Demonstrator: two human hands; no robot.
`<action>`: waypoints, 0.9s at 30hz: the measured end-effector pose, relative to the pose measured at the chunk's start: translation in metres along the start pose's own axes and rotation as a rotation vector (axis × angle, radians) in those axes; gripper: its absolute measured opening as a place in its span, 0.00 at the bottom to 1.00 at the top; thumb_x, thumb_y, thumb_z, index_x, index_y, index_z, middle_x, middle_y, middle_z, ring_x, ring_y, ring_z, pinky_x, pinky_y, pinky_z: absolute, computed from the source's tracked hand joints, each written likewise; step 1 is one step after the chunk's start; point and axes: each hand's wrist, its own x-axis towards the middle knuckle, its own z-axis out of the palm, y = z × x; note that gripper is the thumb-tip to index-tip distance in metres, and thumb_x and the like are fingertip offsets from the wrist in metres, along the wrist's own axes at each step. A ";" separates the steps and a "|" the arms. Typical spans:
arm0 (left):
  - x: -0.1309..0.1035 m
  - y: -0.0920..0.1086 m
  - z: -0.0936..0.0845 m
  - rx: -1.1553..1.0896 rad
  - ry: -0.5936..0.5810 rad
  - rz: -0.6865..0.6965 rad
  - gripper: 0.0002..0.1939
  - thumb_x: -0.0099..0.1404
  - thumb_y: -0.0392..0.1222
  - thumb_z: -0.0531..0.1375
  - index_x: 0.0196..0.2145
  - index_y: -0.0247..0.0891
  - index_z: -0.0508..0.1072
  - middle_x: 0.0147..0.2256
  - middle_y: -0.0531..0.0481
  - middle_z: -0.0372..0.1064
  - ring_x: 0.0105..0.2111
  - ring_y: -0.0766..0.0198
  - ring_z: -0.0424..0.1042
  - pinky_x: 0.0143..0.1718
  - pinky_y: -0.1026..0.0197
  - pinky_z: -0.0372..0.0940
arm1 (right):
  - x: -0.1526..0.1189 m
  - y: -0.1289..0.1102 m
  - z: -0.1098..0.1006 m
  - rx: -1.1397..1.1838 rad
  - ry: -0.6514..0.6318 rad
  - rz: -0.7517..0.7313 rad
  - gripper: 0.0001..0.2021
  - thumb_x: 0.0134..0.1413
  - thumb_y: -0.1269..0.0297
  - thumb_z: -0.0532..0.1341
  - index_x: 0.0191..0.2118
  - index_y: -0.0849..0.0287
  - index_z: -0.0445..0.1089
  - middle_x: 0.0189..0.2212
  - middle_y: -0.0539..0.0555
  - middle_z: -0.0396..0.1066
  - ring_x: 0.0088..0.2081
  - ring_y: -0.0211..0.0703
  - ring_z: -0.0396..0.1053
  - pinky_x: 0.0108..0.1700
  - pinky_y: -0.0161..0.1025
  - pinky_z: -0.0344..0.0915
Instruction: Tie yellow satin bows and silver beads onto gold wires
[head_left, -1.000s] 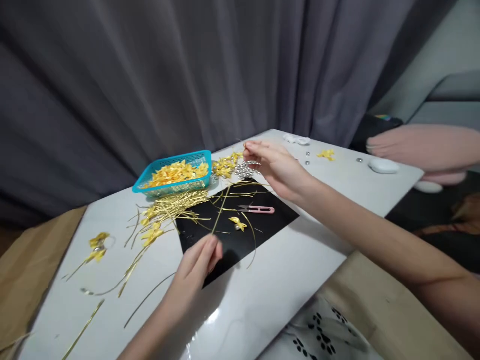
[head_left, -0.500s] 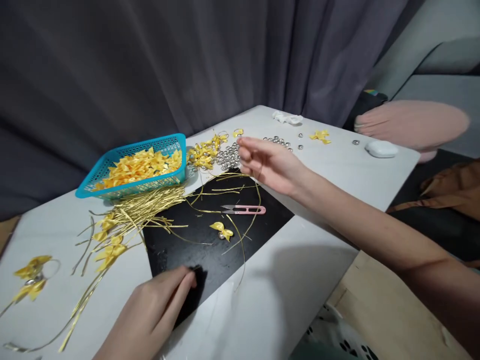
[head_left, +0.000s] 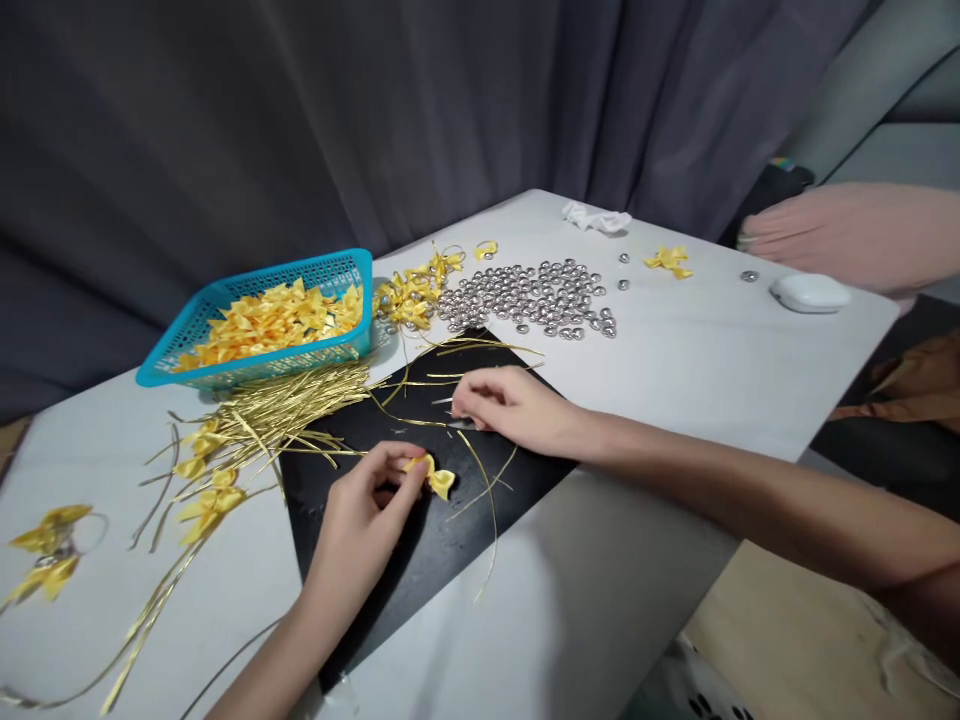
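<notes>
Between thumb and fingers, my left hand (head_left: 379, 495) pinches a yellow ribbon bow (head_left: 441, 482) over the black mat (head_left: 390, 560). My right hand (head_left: 510, 405) is closed around the thread snips (head_left: 444, 402); the blades stick out to the left and the pink handle is hidden under the fingers. Loose gold ties (head_left: 491, 490) lie on the mat, close to both hands. A thick bundle of gold ties (head_left: 289, 405) rests at the mat's far left edge.
A blue basket (head_left: 255, 365) of yellow bows stands at the back left. Silver beads (head_left: 555, 290) and finished-looking bows (head_left: 420, 290) lie behind the mat. A white case (head_left: 810, 293) sits at the right, a white cloth (head_left: 596, 219) at the back, more bows (head_left: 52, 550) front left.
My right hand has come down from above the beads onto the snips and closed on them. My left hand has moved forward and taken hold of the bow. The view has shifted slightly.
</notes>
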 end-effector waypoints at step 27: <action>-0.001 -0.005 -0.006 -0.298 0.220 -0.081 0.18 0.50 0.51 0.68 0.31 0.37 0.68 0.23 0.57 0.64 0.20 0.71 0.63 0.20 0.69 0.61 | -0.124 0.008 0.041 -0.537 -0.247 -0.583 0.11 0.64 0.71 0.53 0.34 0.59 0.71 0.31 0.52 0.76 0.32 0.40 0.64 0.37 0.39 0.63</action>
